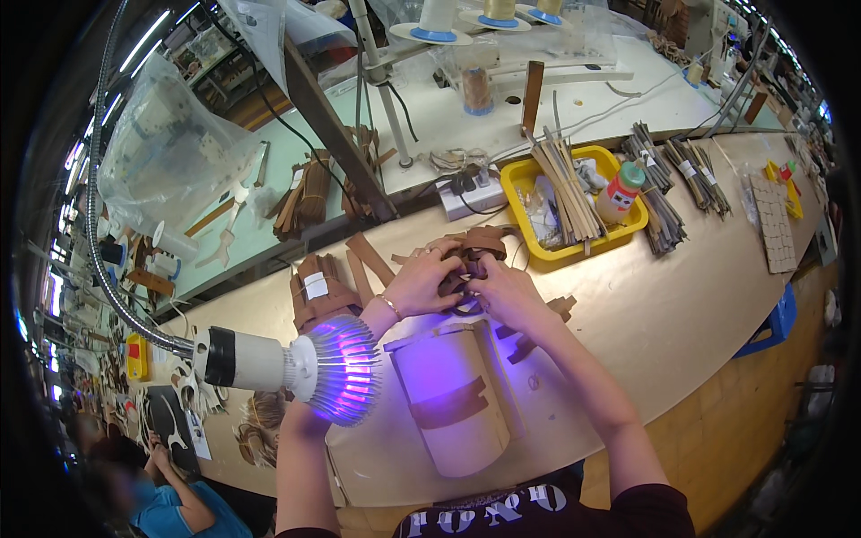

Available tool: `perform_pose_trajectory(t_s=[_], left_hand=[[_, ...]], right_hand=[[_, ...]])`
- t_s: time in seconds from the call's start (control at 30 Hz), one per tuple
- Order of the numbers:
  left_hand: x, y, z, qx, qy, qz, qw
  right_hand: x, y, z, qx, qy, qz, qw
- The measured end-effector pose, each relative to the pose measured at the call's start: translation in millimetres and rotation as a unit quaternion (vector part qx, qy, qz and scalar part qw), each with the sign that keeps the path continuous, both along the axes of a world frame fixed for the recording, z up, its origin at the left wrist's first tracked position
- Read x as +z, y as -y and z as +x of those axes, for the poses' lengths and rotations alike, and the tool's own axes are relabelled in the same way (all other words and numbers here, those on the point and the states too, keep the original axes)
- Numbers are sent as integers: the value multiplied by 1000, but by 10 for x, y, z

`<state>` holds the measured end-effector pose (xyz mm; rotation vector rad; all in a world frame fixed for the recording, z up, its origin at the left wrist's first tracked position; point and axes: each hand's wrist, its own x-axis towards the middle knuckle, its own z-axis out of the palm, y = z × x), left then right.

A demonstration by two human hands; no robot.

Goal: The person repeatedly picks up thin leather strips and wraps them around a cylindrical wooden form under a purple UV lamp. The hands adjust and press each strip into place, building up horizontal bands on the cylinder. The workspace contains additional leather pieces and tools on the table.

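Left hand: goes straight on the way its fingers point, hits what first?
Likely the dark brown strips bunched at the left hand's fingertips. The right hand is close beside that line; depth is unclear, so it could be brushed too.

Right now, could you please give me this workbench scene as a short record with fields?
Left hand: at the brown pieces
Right hand: close beside it, at the same pieces
Nearer the person: curved block, brown band across it
Lamp: finned head, violet glow
Yellow tray: thin strips, green-capped bottle
Left of hands: bundled brown strips
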<state>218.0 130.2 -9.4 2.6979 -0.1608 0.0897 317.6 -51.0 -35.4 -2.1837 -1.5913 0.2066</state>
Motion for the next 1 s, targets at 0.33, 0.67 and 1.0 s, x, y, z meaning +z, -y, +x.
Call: perform_pose_trajectory(t_s=[0.33,0.67,1.0], left_hand=[[-195,-367,22,127,10,-17,992],[354,-177,-236,-5,-46,-301,953],[790,283,-766,50,-167,-545,820]], right_hand=[[362,184,279,-30,-138,161,977],[950,433,237,118,-480,150,856],[1233,395,-115,131,-536,-45,833]])
